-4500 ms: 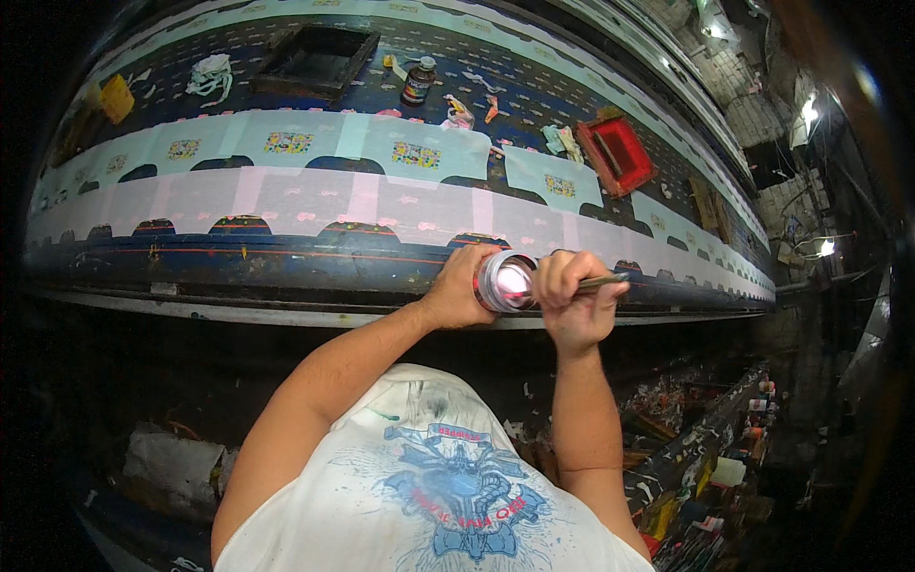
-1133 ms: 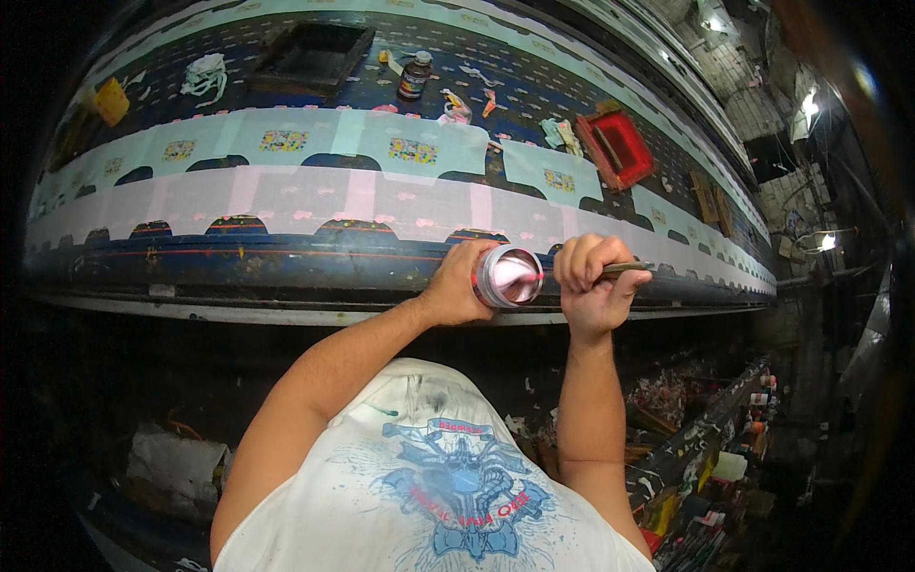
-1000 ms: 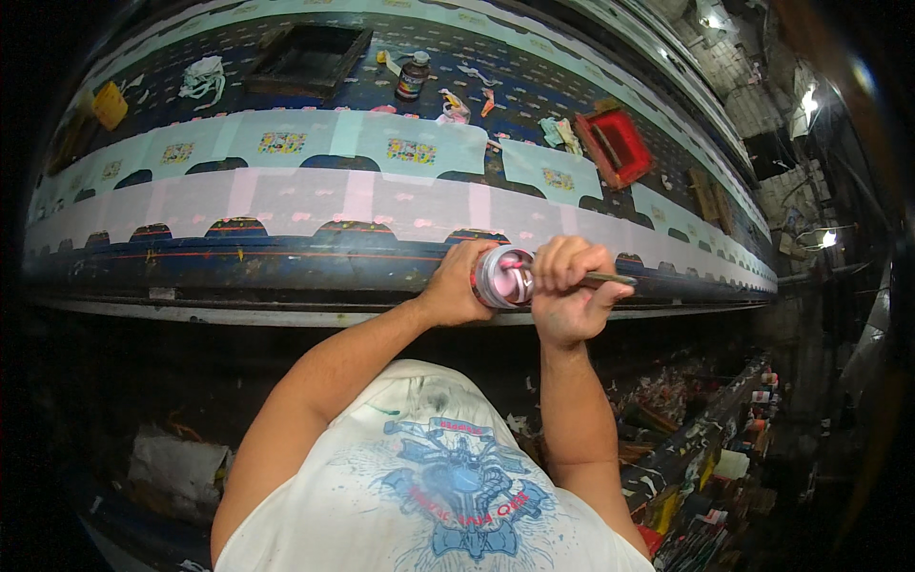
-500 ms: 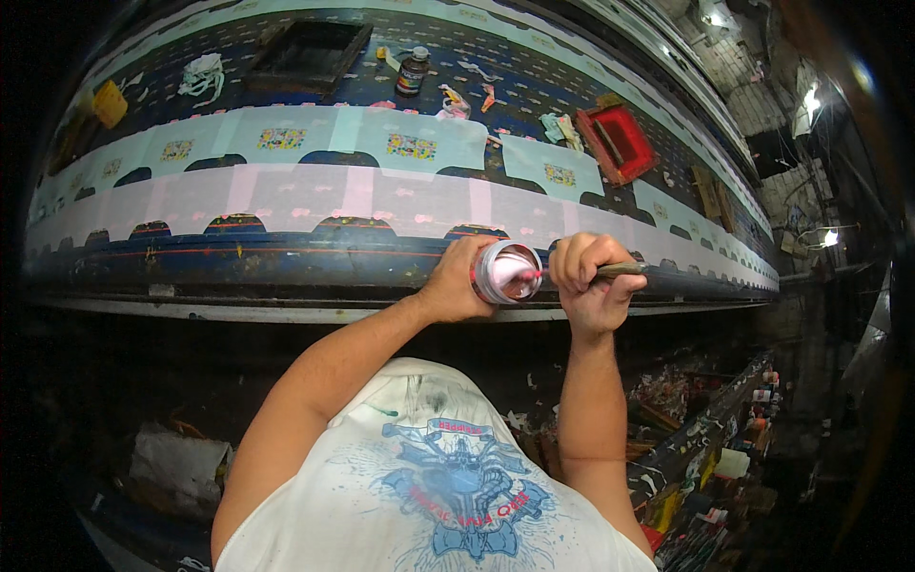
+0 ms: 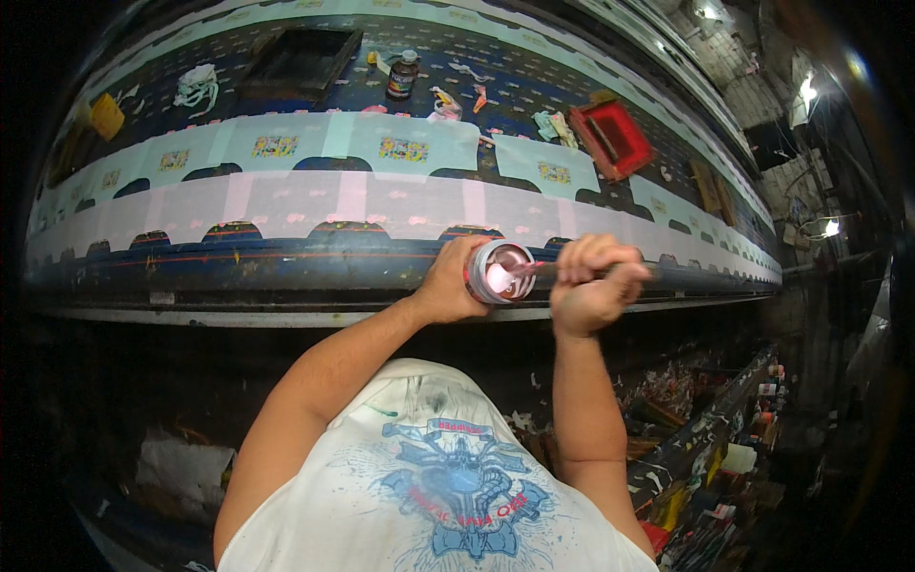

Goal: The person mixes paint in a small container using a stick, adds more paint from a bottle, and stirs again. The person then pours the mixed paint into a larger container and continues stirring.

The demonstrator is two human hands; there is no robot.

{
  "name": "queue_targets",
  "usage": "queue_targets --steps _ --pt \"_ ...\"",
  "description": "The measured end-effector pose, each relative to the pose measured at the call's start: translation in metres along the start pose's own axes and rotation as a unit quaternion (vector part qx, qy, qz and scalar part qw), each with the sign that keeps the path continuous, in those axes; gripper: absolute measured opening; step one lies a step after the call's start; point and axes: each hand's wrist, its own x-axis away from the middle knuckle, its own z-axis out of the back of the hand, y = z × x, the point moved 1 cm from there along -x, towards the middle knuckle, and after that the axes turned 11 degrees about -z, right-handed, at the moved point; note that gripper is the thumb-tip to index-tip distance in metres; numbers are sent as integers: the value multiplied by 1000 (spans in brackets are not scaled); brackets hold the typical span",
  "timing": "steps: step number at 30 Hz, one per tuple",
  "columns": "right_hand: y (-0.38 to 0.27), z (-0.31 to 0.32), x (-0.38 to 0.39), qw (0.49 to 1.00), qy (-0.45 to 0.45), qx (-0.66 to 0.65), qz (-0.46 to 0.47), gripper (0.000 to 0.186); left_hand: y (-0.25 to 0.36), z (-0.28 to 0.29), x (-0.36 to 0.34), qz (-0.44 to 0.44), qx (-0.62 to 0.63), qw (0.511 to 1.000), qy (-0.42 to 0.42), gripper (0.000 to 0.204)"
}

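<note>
A white shirt (image 5: 381, 486) bears a blue print (image 5: 464, 480) with red lettering (image 5: 477, 520) and, beyond it, apparently a dark smudge (image 5: 431, 393).

red ltrs (image 5: 476, 520) on wht shirt (image 5: 334, 515)

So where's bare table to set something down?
Dark tabletop between the orange scrap and red frame, behind the pale cloth, shows only pale marks. Crowded: around the dark bottle and crumpled wrapper; by the left hand, right hand and jar.

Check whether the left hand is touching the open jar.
Touching. The head view shows the left hand pressed against the left side of the open jar, no gap between them.
</note>
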Motion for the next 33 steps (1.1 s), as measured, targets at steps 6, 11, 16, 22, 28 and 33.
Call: queue_targets --steps 6,11,16,22,28,33 --pt "-42 -6 -20 988 61 -126 -63 63 -2 1 -1 -8 -9 1000 -4 104" --pt "4 5 7 1000 29 -3 -11 56 3 -1 -3 21 0 1000 -17 105" --pt "-45 -2 -19 987 80 -122 -64 63 -10 -3 4 1 -4 1000 -7 106" --pt "5 -10 15 994 70 -2 -82 62 3 1 -2 10 5 1000 -7 103" --pt "-62 -9 -23 994 39 -99 -18 61 2 5 -2 11 -1 1000 -6 102" --pt "2 -17 17 996 10 -25 -88 62 -1 2 -4 0 19 1000 -9 102"
